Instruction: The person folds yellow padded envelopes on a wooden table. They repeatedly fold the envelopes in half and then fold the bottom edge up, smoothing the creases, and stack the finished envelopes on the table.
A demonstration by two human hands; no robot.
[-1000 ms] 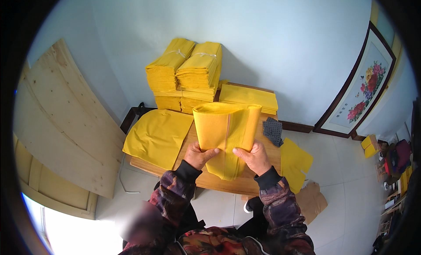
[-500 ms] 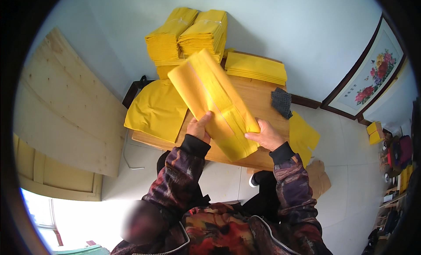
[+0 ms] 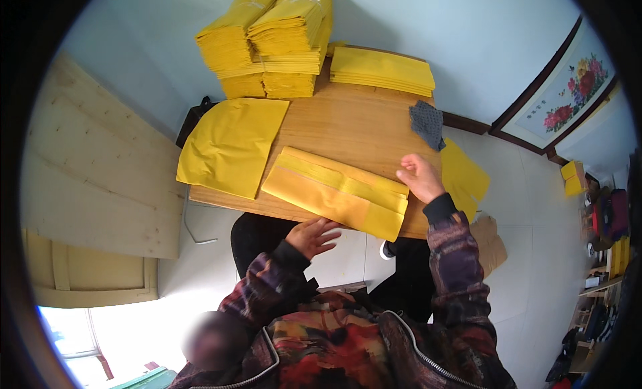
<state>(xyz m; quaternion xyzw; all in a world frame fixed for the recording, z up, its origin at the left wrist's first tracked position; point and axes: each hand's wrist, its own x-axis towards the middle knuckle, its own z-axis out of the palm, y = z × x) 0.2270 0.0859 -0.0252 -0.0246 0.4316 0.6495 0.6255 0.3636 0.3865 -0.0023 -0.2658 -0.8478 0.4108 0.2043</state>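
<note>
A folded yellow sheet (image 3: 334,191), long and creased along its length, lies slantwise on the near part of the wooden table (image 3: 354,125). Whether it is paper or cloth I cannot make out. My left hand (image 3: 313,238) hovers just off the near table edge, below the sheet, with fingers spread and nothing held. By the sheet's right end is my right hand (image 3: 422,178), its fingers loosely bent and apart, also holding nothing. A larger, wrinkled yellow piece (image 3: 234,145) with a rounded far edge rests at the table's left side, partly overhanging.
Tied bundles of yellow folded pieces (image 3: 284,31) stand stacked at the back left. A flatter yellow pile (image 3: 382,69) sits at the back right, near a dark grey cloth (image 3: 426,123). Another yellow piece (image 3: 463,171) is beyond the right edge; brown paper (image 3: 489,242) lies on the floor.
The folded yellow sheet, held up in both hands before, now lies on the table. Both hands have let go; the left drew back toward me, the right moved slightly up and right.
</note>
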